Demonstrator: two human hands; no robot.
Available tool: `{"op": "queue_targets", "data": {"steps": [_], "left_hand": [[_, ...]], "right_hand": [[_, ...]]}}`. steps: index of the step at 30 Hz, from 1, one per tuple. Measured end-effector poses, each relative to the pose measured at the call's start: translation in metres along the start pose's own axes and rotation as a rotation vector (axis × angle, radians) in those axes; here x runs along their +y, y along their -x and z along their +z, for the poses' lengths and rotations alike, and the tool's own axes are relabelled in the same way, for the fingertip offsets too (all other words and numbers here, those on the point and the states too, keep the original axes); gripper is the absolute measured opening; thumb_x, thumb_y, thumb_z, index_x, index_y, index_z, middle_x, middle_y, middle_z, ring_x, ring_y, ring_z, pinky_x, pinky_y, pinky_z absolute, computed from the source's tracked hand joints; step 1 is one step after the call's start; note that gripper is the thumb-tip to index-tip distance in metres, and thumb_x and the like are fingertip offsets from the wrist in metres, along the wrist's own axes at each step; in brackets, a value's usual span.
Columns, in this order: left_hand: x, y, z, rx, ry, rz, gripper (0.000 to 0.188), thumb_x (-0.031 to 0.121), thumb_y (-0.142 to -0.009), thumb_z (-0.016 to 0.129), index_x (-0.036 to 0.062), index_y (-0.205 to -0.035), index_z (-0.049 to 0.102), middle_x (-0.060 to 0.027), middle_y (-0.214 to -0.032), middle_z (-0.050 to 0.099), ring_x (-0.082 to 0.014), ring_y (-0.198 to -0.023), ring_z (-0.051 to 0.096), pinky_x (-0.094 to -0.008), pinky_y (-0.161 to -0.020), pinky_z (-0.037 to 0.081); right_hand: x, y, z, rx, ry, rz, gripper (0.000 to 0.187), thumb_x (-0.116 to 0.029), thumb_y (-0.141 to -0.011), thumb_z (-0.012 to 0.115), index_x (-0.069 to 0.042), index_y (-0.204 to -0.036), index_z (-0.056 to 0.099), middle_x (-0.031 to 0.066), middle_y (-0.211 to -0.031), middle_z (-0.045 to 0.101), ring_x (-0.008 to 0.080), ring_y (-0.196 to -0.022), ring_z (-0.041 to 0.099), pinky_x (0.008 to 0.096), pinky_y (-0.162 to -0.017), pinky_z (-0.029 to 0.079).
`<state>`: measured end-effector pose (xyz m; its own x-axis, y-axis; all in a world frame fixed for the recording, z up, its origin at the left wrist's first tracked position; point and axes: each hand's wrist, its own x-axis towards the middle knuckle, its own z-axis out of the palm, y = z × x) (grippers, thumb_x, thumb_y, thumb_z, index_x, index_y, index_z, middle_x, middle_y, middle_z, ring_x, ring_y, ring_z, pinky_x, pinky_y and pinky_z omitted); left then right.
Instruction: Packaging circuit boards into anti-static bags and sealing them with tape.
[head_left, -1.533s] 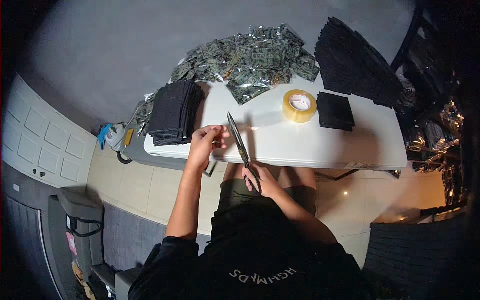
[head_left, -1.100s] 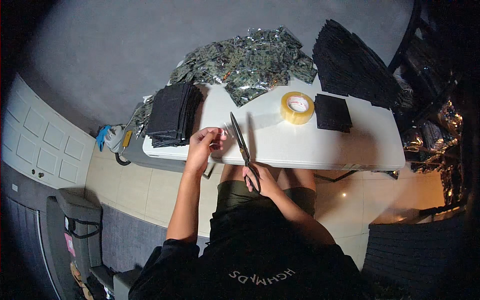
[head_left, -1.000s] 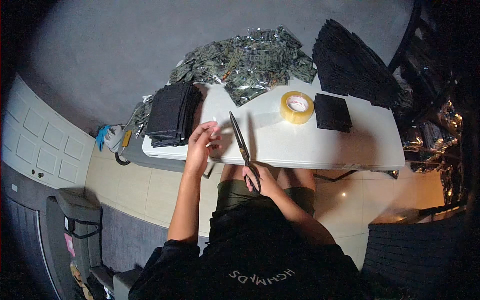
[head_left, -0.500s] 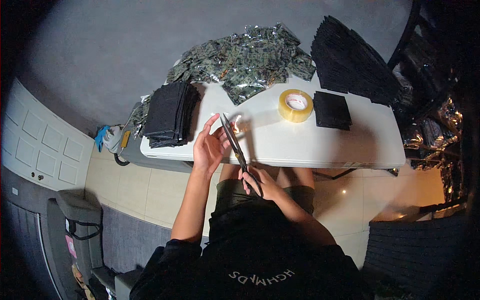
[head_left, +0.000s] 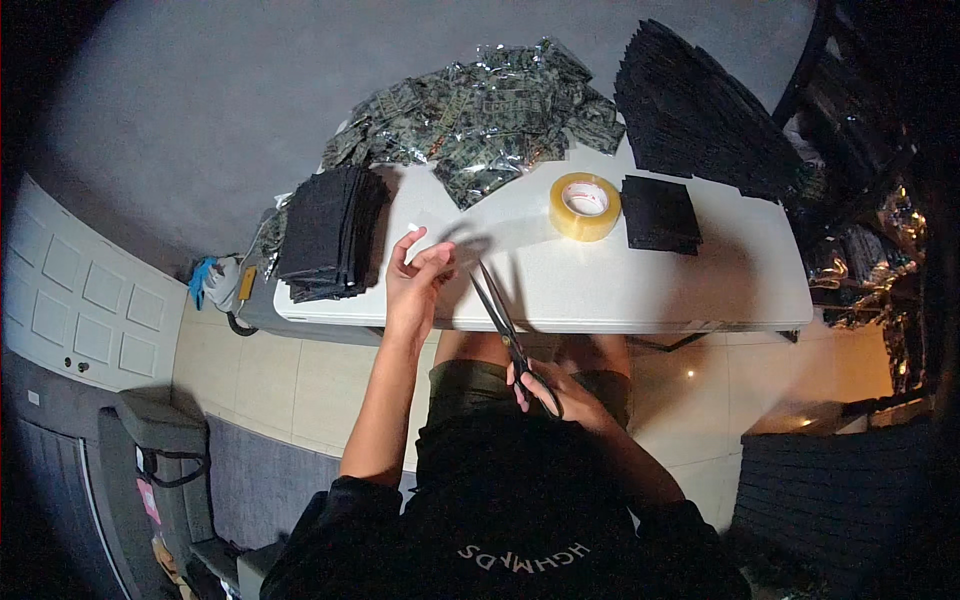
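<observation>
My right hand grips a pair of scissors by the black handles, above my lap at the table's front edge. Their long blades point up and left, slightly parted, with nothing visible between them. My left hand is raised over the table's front, left of the blades. Its fingers are loosely bent and apart, with a gap below the topmost fingertip. A small white bit shows at that tip; I cannot tell what it is. Further right on the table lies a roll of clear yellowish tape.
On the white table, a stack of black flat pieces stands left, and a smaller black stack sits right of the tape. Camouflage-patterned packets in clear plastic heap at the back. A long row of black pieces fills the far right.
My right hand and the scissors have moved right and down, away from my left hand. My left hand's fingers have bent inward. The view has shifted slightly.
</observation>
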<state>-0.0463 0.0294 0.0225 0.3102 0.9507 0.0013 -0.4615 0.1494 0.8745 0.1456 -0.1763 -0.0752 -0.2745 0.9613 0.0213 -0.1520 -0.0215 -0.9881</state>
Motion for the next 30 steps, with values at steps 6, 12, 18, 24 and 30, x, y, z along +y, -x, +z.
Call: {"op": "queue_targets", "data": {"steps": [6,12,18,24,30], "left_hand": [[-0.007,-0.010,0.005,0.024,-0.017,0.027,0.056,-0.006,-0.098,0.073,0.0046,-0.146,0.046,-0.0168,-0.110,0.078,-0.0216,-0.095,0.075,-0.0365,-0.081,0.060],[-0.004,-0.007,0.007,0.029,-0.017,0.014,0.057,-0.005,-0.097,0.074,0.0050,-0.146,0.046,-0.0168,-0.111,0.078,-0.0211,-0.095,0.075,-0.0357,-0.079,0.061],[-0.002,-0.005,0.006,0.035,-0.050,0.015,0.058,-0.005,-0.098,0.073,0.0047,-0.148,0.045,-0.0167,-0.113,0.077,-0.0217,-0.097,0.075,-0.0360,-0.080,0.060],[-0.002,-0.004,0.006,0.035,-0.050,0.013,0.059,-0.005,-0.098,0.074,0.0046,-0.148,0.045,-0.0174,-0.114,0.077,-0.0219,-0.096,0.075,-0.0353,-0.079,0.061],[-0.004,-0.004,0.004,0.040,-0.052,0.007,0.058,-0.004,-0.098,0.074,0.0048,-0.148,0.045,-0.0179,-0.115,0.077,-0.0224,-0.097,0.075,-0.0349,-0.079,0.060]], "right_hand": [[0.004,-0.022,0.000,0.022,0.059,0.042,0.038,-0.044,-0.117,0.044,-0.010,-0.118,0.059,0.0017,-0.079,0.064,0.0128,-0.069,0.065,0.0322,-0.061,0.049],[-0.010,-0.046,0.004,0.024,0.026,-0.021,0.040,-0.044,-0.118,0.042,-0.008,-0.117,0.058,0.0025,-0.079,0.063,0.0134,-0.068,0.065,0.0327,-0.061,0.048],[-0.024,-0.056,0.005,0.051,0.025,0.013,0.040,-0.044,-0.118,0.042,-0.008,-0.115,0.058,0.0025,-0.078,0.063,0.0129,-0.068,0.064,0.0324,-0.063,0.048],[-0.014,-0.062,0.005,0.077,0.004,-0.004,0.042,-0.045,-0.118,0.043,-0.007,-0.111,0.059,0.0027,-0.076,0.063,0.0122,-0.067,0.064,0.0316,-0.061,0.049],[-0.016,-0.063,0.005,0.095,0.012,0.024,0.038,-0.042,-0.117,0.047,-0.006,-0.109,0.059,0.0026,-0.075,0.063,0.0130,-0.064,0.064,0.0320,-0.060,0.050]]}}
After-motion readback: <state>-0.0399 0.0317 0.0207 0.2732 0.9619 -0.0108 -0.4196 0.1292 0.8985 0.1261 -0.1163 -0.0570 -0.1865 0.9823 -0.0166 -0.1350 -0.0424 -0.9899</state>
